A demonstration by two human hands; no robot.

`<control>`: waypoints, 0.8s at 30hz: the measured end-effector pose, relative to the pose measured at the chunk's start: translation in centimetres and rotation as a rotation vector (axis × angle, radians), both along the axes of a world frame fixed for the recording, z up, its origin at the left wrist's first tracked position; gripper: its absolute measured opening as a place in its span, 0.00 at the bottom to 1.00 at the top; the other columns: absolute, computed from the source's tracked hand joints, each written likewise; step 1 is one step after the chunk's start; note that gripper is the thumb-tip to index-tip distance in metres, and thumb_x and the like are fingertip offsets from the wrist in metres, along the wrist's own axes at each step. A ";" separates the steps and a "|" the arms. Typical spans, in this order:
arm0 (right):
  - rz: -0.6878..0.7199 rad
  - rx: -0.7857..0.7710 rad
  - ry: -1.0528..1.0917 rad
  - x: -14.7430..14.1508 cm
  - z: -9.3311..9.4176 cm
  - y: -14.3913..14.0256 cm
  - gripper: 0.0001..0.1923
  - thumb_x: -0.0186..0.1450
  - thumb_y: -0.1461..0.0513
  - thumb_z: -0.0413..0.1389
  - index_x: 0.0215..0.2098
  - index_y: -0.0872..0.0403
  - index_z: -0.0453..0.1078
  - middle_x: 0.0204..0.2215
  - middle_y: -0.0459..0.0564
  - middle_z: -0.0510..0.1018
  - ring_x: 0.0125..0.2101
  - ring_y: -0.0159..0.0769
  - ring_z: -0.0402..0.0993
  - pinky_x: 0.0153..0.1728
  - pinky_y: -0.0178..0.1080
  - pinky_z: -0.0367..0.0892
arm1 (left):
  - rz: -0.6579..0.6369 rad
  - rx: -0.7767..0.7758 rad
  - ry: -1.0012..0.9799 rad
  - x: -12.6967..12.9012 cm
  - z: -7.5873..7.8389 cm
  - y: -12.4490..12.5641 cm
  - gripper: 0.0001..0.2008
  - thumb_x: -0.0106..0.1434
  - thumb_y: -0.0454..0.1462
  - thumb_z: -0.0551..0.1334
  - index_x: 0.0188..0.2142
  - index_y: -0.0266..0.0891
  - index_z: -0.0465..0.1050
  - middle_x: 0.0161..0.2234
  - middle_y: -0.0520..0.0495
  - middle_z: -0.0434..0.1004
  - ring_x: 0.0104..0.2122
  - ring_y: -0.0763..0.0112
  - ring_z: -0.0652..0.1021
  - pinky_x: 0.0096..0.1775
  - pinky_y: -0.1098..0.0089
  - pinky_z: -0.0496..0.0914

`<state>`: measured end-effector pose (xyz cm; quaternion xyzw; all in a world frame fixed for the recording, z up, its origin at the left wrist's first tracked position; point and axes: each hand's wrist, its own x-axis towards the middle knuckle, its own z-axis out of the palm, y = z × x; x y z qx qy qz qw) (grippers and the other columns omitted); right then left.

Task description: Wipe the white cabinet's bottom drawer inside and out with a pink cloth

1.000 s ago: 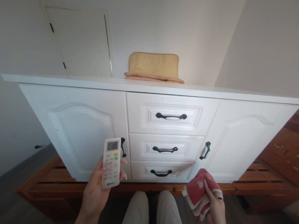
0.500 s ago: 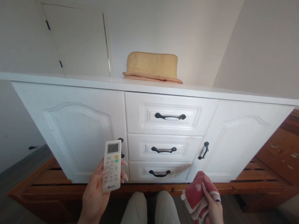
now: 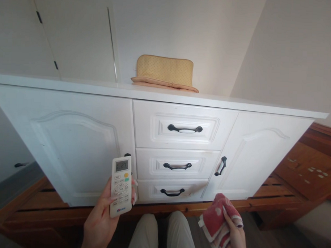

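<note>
Cabinetry is filling most of your view: a white sideboard [image 3: 72,142] is standing directly in front of you, its two arched doors flanking a central stack of three drawers [image 3: 178,153], each with a dark handle. All doors and drawers are sitting shut. The unit is resting on a wooden platform [image 3: 288,186] that is extending out to the right. Behind it, a pale wall and a closed white door [image 3: 73,37] are showing.

On the sideboard top, a folded yellow cushion [image 3: 164,71] is leaning against the wall, probably parked there to keep it off the floor.

Your knees [image 3: 161,232] are showing at the bottom edge, so you are facing the drawers squarely.

Your right hand [image 3: 236,236] is gripping a bunched red cloth [image 3: 216,221] with white trim, the fingers closing over its folds so that it is staying compact rather than dangling.

Your left hand [image 3: 99,224] is wrapping around the lower half of a white remote control [image 3: 121,185], thumb lying across the buttons and fingers curling behind. You are holding it upright, low in front of the left door, with its lit display facing you, which is keeping the readout legible.
</note>
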<state>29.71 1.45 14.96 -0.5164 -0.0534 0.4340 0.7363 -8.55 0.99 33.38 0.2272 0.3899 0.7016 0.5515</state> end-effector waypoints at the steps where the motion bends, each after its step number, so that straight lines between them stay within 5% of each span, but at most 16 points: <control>1: -0.003 -0.005 0.016 0.1 0.1 -0.1 0.38 0.38 0.56 0.77 0.47 0.55 0.76 0.35 0.47 0.86 0.32 0.43 0.83 0.29 0.39 0.80 | -0.005 0.005 0.000 0.0 0.0 0.0 0.25 0.46 0.42 0.68 0.47 0.45 0.81 0.39 0.41 0.84 0.34 0.57 0.78 0.33 0.62 0.76; 16: 0.072 -0.036 0.086 0.8 -0.1 -1.5 0.38 0.39 0.58 0.78 0.47 0.57 0.74 0.33 0.49 0.86 0.31 0.45 0.83 0.30 0.42 0.80 | -0.178 0.051 -0.008 1.0 -2.0 0.3 0.37 0.53 0.45 0.67 0.62 0.41 0.65 0.44 0.40 0.83 0.34 0.58 0.79 0.36 0.59 0.77; 24: 0.127 -0.026 0.123 -0.3 0.4 -0.9 0.39 0.42 0.59 0.78 0.51 0.56 0.74 0.36 0.50 0.87 0.34 0.43 0.84 0.34 0.39 0.81 | -0.122 -0.008 0.037 2.2 -0.8 0.0 0.42 0.49 0.47 0.67 0.62 0.34 0.61 0.39 0.39 0.83 0.29 0.59 0.76 0.31 0.61 0.74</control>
